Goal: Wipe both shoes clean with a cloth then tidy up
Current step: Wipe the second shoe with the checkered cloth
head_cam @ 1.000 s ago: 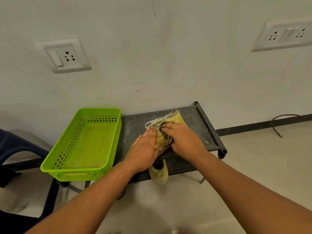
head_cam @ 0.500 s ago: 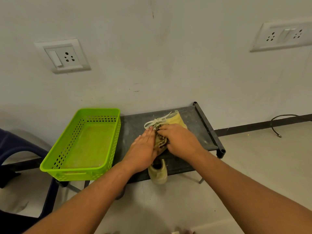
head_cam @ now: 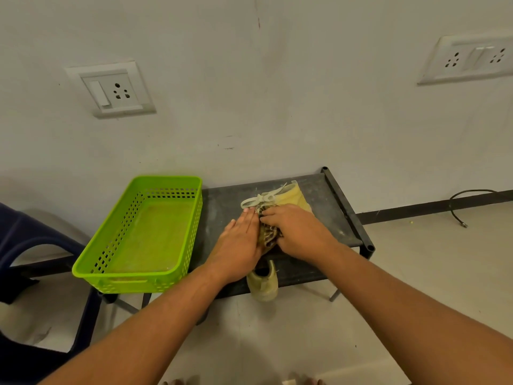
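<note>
**A:** What differs from a second ago?

**B:** Very little. The low black metal rack (head_cam: 319,190) and the lime-green perforated plastic basket (head_cam: 138,237) at its 9 o'clock end stand as they did. The left hand (head_cam: 238,245) stays flat, fingers straight and pressed together, against the 9 o'clock side of the yellow lace-up shoe (head_cam: 298,195) in the middle of the rack. The right hand (head_cam: 294,232) stays curled over the brown patterned cloth (head_cam: 268,234) and holds it down on the shoe. Both hands are in much the same place as before.

**A:** What is hidden or cut off?

**B:** The dark blue chair (head_cam: 27,245) at 9 o'clock runs out of the picture. The hands cover most of the yellow shoe. Only its far end and its white laces (head_cam: 258,200) show at 12 o'clock. The cloth peeps out between the two hands, so I cannot tell its full shape. A second, pale olive shoe (head_cam: 262,284) shows at 6 o'clock, at the rack's near edge, with the left wrist over part of it. I cannot tell what it rests on. A black cable (head_cam: 466,201) lies at 3 o'clock by the wall.

**A:** Any writing?

**B:** I cannot make out any on the shoes, the basket or the two white wall sockets (head_cam: 113,90) (head_cam: 469,59).
</note>
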